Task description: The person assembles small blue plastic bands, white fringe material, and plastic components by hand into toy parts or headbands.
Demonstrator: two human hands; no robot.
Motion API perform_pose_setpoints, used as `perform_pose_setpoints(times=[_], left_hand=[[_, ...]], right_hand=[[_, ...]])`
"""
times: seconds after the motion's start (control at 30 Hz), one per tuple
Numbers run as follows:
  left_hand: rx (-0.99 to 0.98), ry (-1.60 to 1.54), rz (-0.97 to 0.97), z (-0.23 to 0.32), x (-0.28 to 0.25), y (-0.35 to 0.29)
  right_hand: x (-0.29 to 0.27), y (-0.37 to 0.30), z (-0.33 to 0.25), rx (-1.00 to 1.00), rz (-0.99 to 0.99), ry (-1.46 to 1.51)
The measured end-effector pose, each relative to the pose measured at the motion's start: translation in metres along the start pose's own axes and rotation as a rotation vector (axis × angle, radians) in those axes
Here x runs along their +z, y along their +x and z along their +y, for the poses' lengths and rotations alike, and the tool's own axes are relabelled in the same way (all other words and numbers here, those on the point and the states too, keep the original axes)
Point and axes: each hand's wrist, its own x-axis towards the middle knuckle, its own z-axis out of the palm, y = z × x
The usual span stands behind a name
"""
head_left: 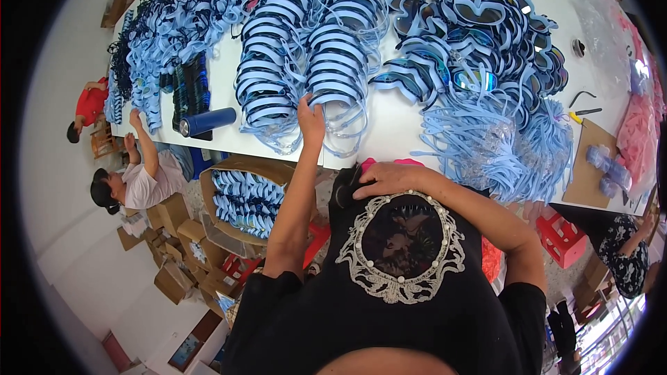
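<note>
Two long rows of light-blue swim goggles lie nested on the white table (397,127), a left row (269,62) and a right row (338,62), with clear straps looped beside them. My left hand (310,123) reaches to the near end of the right row, its fingers closed at the edge of the nearest goggles (337,99). Part of that grip is hidden. At the table's front edge my right hand (392,179) rests against my black shirt with fingers stretched out, holding nothing I can see. Bright pink material shows just behind it.
Loose goggles (479,10) and blue straps (486,149) are heaped at right. More straps (180,21) cover the far left, near a blue bottle (208,122). Below stands a carton (288,171) of goggles. Pliers (587,111) lie at right. Other people work nearby.
</note>
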Motion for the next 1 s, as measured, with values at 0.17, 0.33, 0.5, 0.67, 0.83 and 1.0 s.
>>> perform_pose_setpoints(times=[0.17, 0.33, 0.5, 0.67, 0.83, 1.0], left_hand=[[0.106, 0.309, -0.154, 0.045, -0.043, 0.007], [0.224, 0.697, -0.190, 0.098, -0.066, 0.012], [0.488, 0.011, -0.383, 0.174, -0.003, 0.019], [0.769, -0.054, -0.641, 0.179, 0.092, 0.018], [0.859, 0.369, -0.755, 0.183, 0.119, 0.010], [0.878, 0.546, -0.725, 0.190, 0.123, 0.007]], right_hand=[[-0.012, -0.001, 0.053, 0.030, 0.783, -0.489], [-0.051, -0.021, 0.079, 0.139, 1.243, -0.432], [-0.047, -0.040, 0.129, 0.214, 1.274, -0.321], [-0.006, -0.061, 0.136, 0.202, 1.043, -0.414], [-0.009, -0.107, 0.132, 0.197, 1.305, -0.461], [-0.055, -0.144, 0.130, 0.227, 1.477, -1.067]])
